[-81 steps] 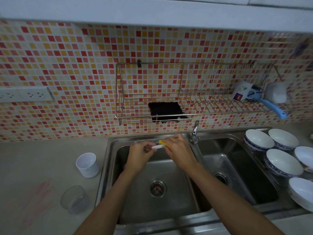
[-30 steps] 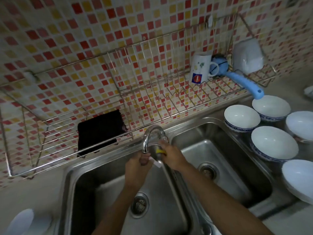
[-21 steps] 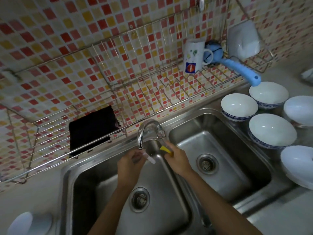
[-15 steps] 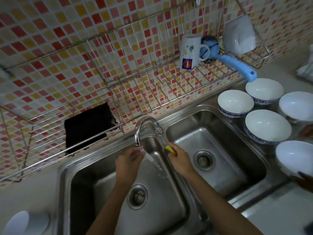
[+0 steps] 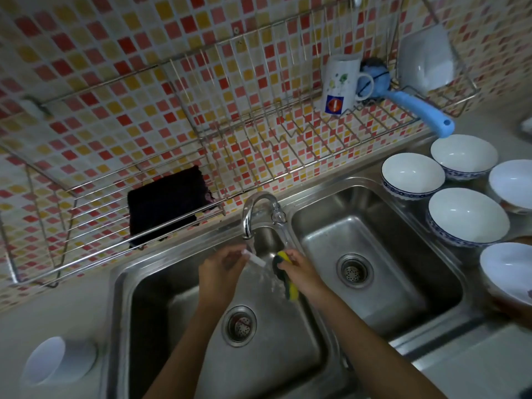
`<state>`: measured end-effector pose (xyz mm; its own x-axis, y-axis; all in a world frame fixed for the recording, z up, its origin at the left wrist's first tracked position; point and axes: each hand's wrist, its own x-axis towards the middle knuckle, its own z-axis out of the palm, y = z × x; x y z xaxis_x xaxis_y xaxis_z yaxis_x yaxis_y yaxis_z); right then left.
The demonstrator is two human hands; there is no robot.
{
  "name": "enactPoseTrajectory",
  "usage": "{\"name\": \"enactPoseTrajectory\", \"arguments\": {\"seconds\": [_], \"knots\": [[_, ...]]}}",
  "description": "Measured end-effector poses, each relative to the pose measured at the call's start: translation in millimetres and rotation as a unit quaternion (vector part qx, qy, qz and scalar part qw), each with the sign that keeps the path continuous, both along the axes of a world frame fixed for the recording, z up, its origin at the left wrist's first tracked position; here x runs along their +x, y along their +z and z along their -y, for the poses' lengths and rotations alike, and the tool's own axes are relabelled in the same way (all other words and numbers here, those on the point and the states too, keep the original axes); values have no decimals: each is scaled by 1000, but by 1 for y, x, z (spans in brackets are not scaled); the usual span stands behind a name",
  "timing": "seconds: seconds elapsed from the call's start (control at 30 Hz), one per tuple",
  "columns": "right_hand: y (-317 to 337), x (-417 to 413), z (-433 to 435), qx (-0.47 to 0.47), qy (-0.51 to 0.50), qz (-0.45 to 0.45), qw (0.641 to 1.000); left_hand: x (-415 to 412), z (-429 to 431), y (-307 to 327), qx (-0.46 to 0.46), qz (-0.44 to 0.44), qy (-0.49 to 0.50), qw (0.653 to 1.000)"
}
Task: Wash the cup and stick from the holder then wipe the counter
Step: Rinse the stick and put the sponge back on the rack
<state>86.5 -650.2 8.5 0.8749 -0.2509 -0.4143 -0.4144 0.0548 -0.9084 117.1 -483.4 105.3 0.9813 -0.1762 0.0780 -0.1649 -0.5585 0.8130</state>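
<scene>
— Rinsing now, are we? Our hands sit apart under the tap (image 5: 257, 211).
— Yes. Water runs over the stick (image 5: 257, 259). Our left hand (image 5: 221, 272) has its grip clamped on one end, above the left basin of the sink (image 5: 121, 283).
— And our right hand (image 5: 302, 276)?
— Its grip is clamped on the sponge (image 5: 283, 280), just beside the stream. A few seconds ago we had that sponge pressed on the stick, with no stream showing.
— So scrubbing has given way to rinsing. We judge the stick nearly done.
— The cup (image 5: 60, 361) sits on the surface (image 5: 43, 312) left of the sink, well apart from us. Our view has also swung closer and tilted.
</scene>
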Motion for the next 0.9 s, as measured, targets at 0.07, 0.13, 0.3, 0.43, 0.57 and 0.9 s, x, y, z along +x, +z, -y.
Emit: {"name": "enactPoseTrajectory", "arguments": {"seconds": [0.07, 0.13, 0.3, 0.43, 0.57, 0.9], "knots": [[1, 3, -9, 30, 17, 2, 999, -2, -11, -3, 17, -14, 27, 999], [6, 5, -16, 51, 29, 12, 998, -4, -23, -7, 43, -31, 56, 997], [14, 11, -31, 81, 57, 40, 994, -10, -54, -12, 48, -57, 112, 991], [10, 11, -42, 99, 45, 34, 994, -11, -65, -18, 55, -65, 126, 988], [10, 10, -47, 78, 35, 33, 996, -13, -69, -23, 58, -65, 132, 987], [5, 36, -36, -55, 21, 37, 998, -10, -58, -33, 42, -62, 132, 988]]}}
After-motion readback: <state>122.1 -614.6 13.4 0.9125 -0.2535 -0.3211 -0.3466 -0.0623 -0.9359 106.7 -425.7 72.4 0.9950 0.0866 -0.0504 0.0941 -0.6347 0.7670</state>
